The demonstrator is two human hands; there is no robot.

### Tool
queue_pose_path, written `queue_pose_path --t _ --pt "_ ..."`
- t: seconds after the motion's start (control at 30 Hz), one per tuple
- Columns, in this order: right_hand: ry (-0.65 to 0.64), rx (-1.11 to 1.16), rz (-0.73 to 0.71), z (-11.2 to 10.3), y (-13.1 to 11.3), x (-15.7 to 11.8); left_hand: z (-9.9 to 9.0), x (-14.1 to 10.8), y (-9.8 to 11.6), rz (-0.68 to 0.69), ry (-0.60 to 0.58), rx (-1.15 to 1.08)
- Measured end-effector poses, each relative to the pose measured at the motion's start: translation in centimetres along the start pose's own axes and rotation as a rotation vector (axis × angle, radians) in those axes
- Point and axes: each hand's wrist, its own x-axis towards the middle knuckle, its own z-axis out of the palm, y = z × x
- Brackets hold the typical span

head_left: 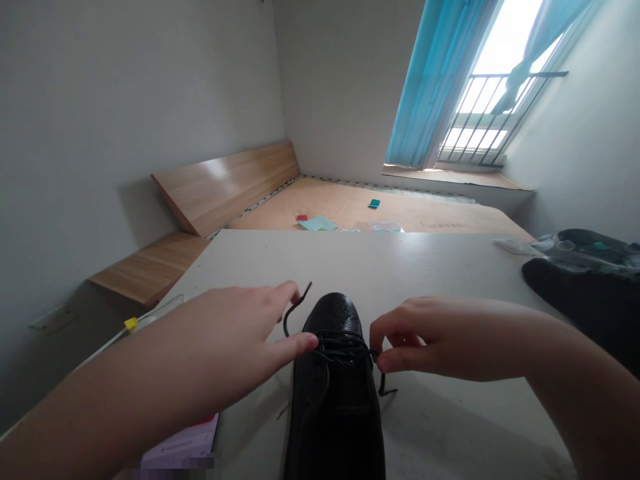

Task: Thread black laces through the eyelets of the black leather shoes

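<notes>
A black leather lace-up shoe [334, 380] stands on the white table [400, 280], its toe pointing away from me. Its black shoelace [345, 350] runs across the eyelets and out to both sides. My right hand [440, 340] pinches the lace at the shoe's right side between thumb and forefinger. My left hand [225, 340] is at the shoe's left side with its fingers spread. Its thumb tip reaches the lacing, and the forefinger is near the raised lace end [306, 289]. The left hand does not clearly grip anything.
A dark cloth [580, 300] and plastic packets [575, 247] lie at the table's right end. A pale purple box [183, 443] sits at the near left edge. A white cable with a yellow tag [131, 325] runs left. Beyond the table, small cards lie on a wooden platform [360, 207].
</notes>
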Motion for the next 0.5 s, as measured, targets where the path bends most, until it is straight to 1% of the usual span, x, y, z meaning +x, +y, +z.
queue_pose_path --t 0.03,0.07,0.1,0.17,0.2,0.23,0.3,0.37,0.5 --pt "0.007 -0.010 -0.011 0.2 -0.1 0.2 0.1 0.1 0.6 -0.007 -0.022 0.070" --pt "0.012 -0.013 -0.026 0.3 -0.2 0.3 0.3 0.2 1.2 0.019 -0.043 0.128" --pt "0.023 -0.011 -0.047 0.4 -0.2 0.5 0.4 0.3 1.7 0.081 -0.061 0.163" --pt "0.047 0.001 -0.098 0.6 -0.2 0.7 0.6 0.3 2.6 0.251 -0.102 0.179" --pt "0.058 0.009 -0.117 0.7 -0.2 0.8 0.7 0.3 2.9 0.316 -0.135 0.185" --pt "0.063 0.019 -0.129 0.7 -0.2 0.8 0.7 0.3 3.2 0.353 -0.168 0.192" --pt "0.067 0.041 -0.146 0.7 -0.3 0.8 0.6 0.1 3.6 0.352 -0.217 0.206" --pt "0.079 0.051 -0.172 0.6 -0.5 0.7 0.6 -0.1 3.6 0.323 -0.234 0.192" --pt "0.076 0.055 -0.218 0.5 -0.6 0.5 0.6 -0.5 3.1 0.293 -0.273 0.103"
